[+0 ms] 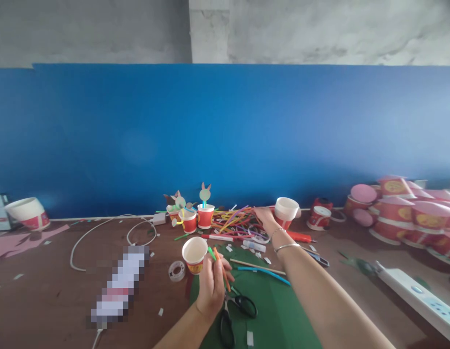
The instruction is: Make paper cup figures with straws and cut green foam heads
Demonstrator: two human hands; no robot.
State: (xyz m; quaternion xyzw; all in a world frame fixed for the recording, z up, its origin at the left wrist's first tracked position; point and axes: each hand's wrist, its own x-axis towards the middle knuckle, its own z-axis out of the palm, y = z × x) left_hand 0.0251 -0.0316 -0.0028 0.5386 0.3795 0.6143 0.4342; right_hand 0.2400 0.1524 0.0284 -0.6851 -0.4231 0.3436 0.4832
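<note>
My left hand point(212, 278) is closed around short orange and green straws point(216, 254). Just behind it stands a red-and-white paper cup point(194, 252). Black-handled scissors point(234, 310) lie beneath and beside this hand on green paper point(276, 310). My right hand point(266, 218) stretches to the back, over the right end of a pile of colourful straws point(232, 218). Its fingers look extended, and their tips are partly lost among the straws. Beside it is another paper cup point(286, 209). Left of the pile, cups carry paper rabbit heads point(205, 195) on straws.
A tape roll point(177, 271), a glue stick point(254, 245), a wooden stick point(257, 266) and a blue straw point(265, 272) lie around. Many red cups with pink paper point(395, 213) are heaped at right, near a power strip point(421, 295). A blue panel point(225, 135) borders the table's back.
</note>
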